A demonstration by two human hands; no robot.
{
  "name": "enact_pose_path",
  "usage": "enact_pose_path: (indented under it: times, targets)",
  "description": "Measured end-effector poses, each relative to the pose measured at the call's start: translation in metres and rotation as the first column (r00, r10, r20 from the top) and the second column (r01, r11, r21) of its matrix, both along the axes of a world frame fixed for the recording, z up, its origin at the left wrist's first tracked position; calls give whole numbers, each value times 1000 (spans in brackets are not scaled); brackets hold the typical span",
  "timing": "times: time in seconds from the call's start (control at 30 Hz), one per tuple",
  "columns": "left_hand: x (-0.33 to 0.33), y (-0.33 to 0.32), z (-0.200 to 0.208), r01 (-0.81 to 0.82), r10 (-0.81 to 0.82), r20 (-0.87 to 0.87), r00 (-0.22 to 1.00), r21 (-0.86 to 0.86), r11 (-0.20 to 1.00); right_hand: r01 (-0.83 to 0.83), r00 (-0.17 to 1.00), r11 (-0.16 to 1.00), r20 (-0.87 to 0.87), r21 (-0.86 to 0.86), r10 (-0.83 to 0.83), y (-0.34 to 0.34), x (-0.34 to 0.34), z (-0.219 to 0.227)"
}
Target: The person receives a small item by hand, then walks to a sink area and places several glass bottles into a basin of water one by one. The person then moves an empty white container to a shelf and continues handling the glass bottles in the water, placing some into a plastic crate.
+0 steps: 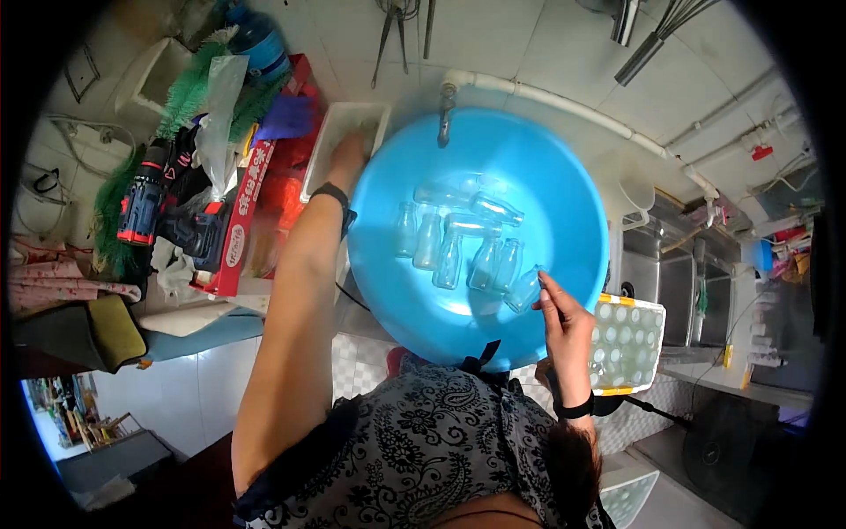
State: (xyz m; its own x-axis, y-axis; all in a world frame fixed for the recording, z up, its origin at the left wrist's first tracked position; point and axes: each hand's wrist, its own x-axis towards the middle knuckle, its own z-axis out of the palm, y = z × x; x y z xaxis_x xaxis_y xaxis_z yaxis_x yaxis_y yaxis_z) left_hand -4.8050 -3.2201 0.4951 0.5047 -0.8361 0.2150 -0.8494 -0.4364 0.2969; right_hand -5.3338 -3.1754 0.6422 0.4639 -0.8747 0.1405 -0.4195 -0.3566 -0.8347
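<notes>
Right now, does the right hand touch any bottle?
Touching: the head view shows the right hand meeting the upper end of one bottle, with no visible gap between them.

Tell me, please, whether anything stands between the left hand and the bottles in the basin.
Yes: the left hand is in or over the white tub, so the tub's right wall and the left rim of the basin lie between it and the bottles.

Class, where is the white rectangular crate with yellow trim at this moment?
In the head view, the white rectangular crate with yellow trim is right of centre, just outside the large round blue plastic tub and beside the person's right hand.
</notes>
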Motion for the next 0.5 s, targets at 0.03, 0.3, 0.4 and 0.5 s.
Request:
enact_pose_path:
  times: [0.03,0.3,0.4,0.5]
  targets:
    - [2,2,4,12,-13,26,1000,50,999,-10,1000,1000,-2,-15,10,3,3,0]
    - [-45,64,109,-101,-105,-267,958,-655,749,-50,999,986,-14,-158,48,2,26,20]
    - [-118,86,153,-150,-489,-519,701,-778,610,-91,996,948,-15,-305,90,0,45,24]
    - [-189,91,141,-247,-649,-708,279,-706,664,-131,991,886,-50,-445,122,-1,66,29]
